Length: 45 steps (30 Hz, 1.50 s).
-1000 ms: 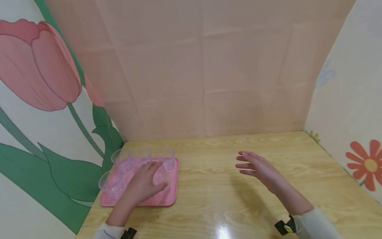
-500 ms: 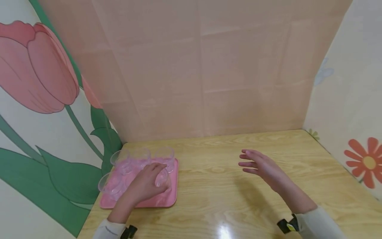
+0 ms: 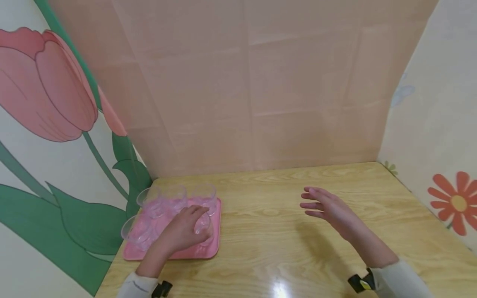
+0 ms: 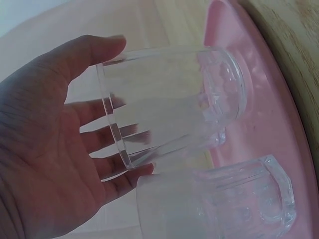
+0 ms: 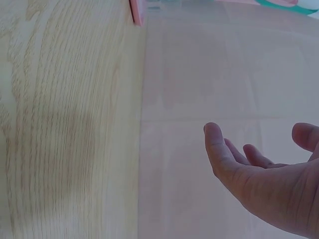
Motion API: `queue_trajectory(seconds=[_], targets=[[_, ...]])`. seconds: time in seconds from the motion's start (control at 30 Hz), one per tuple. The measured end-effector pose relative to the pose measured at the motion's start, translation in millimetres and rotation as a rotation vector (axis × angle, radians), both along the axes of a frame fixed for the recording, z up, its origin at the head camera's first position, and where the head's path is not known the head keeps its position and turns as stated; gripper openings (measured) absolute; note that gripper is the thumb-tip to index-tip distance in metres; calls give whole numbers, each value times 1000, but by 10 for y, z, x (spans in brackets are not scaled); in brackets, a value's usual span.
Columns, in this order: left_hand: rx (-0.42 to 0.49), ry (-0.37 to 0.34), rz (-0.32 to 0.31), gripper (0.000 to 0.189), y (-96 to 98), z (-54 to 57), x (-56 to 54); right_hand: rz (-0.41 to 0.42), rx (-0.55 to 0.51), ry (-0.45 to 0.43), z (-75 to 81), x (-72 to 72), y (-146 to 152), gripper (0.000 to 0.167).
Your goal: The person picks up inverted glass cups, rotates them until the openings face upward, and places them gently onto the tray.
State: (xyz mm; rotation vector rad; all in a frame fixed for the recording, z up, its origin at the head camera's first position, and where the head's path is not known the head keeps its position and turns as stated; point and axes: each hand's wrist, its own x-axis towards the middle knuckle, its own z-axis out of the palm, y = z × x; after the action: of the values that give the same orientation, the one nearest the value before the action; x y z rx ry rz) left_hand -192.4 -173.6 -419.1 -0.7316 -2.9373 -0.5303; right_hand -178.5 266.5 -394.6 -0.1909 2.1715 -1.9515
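Observation:
My left hand [image 3: 182, 231] is over the front right of a pink tray [image 3: 193, 255]. It holds a clear drinking glass [image 4: 164, 99] near the mouth, the thumb on one side and the fingers round the other. Beside that glass in the left wrist view is a second clear glass [image 4: 224, 199] with a faceted base; a fingertip lies close to its rim. My right hand [image 3: 328, 207] hovers over the table at the right, fingers loosely extended, nothing in it. In the right wrist view the same hand [image 5: 264, 184] shows its fingers slightly bent and apart.
Several more clear glasses stand on the tray, along its back and left side. The wooden table [image 3: 261, 223] meets a pinkish cloth backdrop [image 3: 253, 103] behind. Painted walls flank it, with a tulip [image 3: 63, 91] at left and a red flower [image 3: 458, 203] at right.
The left thumb and fingers have drawn in round the front right glass, which remains over the tray. The right hand keeps nearly the same pose. The head view has shifted slightly.

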Motion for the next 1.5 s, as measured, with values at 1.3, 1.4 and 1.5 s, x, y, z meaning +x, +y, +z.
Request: queue_trajectory(seconds=[1.3,1.4,1.5], targets=[[-54,-113,57,70,77,37,-93,-11,-4,-8,-13,-60,88,69],[-49,-123,56,70,82,38,-91,-12,-1,-6,-17,-58,96,69],[-45,-147,61,71,89,38,-88,-9,1,-3,-26,-58,103,69]])
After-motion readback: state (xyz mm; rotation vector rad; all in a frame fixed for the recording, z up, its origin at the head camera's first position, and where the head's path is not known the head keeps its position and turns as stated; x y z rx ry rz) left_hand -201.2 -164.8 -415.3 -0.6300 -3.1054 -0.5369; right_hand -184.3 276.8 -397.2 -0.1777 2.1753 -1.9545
